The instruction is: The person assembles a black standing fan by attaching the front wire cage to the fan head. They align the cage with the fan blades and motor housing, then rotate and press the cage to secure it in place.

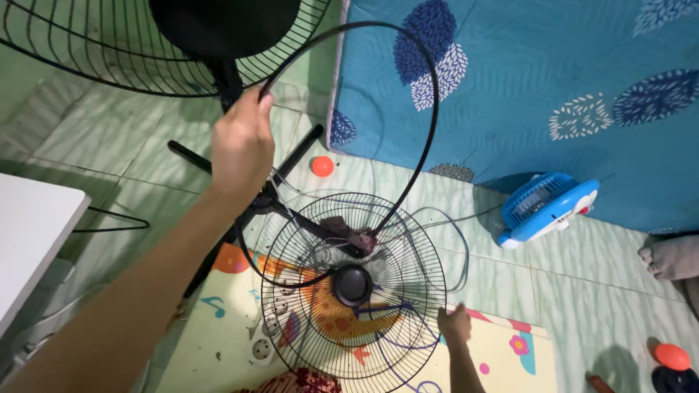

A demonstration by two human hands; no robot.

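My left hand [242,142] is raised and grips a thin black plastic ring [429,87], which loops up over the floor and down to a round black wire fan grill [364,284]. The grill lies flat on a colourful play mat [218,327] and has a black hub at its centre. My right hand [455,325] sits low at the grill's right rim, fingers curled on the wire edge. Above my left hand is the fan's rear grill with the black motor housing [218,29]. Its black cross-shaped stand base [291,156] rests on the floor.
A blue patterned mattress [553,87] fills the upper right, with a small blue and white fan [546,207] beside it. An orange ball [322,166] lies on the green tiled floor [109,131]. A white tabletop [33,233] is at left, a power strip [262,348] near the grill, and another person's foot [670,256] at right.
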